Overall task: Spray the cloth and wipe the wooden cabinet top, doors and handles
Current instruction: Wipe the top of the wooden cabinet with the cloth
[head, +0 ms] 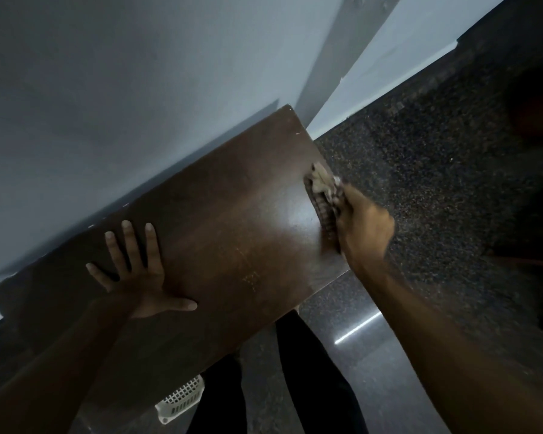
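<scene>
At the right edge of the dark brown wooden cabinet top (220,220), the right hand (362,228) is gripping a crumpled grey checked cloth (325,195) against the wood. The left hand (138,270) is lying flat on the top with fingers spread, holding nothing.

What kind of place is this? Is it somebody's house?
Probably a room in a home, though I can't tell which: a wooden cabinet top against a pale wall, a speckled polished floor, and a white plastic basket on it.

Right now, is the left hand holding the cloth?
No, the left hand lies flat with spread fingers on the cabinet top, while the right hand grips the cloth near its end.
</scene>
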### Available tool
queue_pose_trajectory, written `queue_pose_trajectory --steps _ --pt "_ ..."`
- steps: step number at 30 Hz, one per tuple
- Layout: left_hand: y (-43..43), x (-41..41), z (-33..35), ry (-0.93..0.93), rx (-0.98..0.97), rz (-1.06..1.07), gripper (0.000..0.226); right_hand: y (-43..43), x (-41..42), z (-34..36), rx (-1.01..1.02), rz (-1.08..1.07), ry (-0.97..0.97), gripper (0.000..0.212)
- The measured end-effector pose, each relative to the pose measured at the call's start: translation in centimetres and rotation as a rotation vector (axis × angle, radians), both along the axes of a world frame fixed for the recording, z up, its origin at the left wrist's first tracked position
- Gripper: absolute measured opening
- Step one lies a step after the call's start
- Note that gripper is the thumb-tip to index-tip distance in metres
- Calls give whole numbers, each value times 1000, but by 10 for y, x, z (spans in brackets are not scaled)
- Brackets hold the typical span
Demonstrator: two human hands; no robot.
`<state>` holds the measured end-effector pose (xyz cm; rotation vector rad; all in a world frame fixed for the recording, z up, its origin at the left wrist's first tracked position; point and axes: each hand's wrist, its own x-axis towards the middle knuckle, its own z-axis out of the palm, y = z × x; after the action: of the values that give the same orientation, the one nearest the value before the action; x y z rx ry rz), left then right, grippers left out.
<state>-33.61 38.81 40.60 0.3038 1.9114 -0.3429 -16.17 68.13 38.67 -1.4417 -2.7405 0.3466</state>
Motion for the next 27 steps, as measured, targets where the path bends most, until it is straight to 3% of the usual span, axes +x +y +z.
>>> queue_pose_trajectory --steps 6,14,17,20,23,27 --pt "-3 1 -2 13 12 -9 172 -12 101 -14 57 -32 55 27" --pt "-3 2 -2 20 24 -20 171 -26 22 -29 110 -43 179 32" --pt "-4 1 -2 21 38 -27 170 -25 -17 -31 44 -57 149 40" --pt "-3 2 -2 30 41 -29 171 -48 -26 -30 9 85 81 33" --pt "-4 2 -2 31 30 -27 171 -93 -10 -29 -111 261 18 48" --pt "-3 2 -2 33 31 -24 172 -148 29 -30 -157 441 78 52"
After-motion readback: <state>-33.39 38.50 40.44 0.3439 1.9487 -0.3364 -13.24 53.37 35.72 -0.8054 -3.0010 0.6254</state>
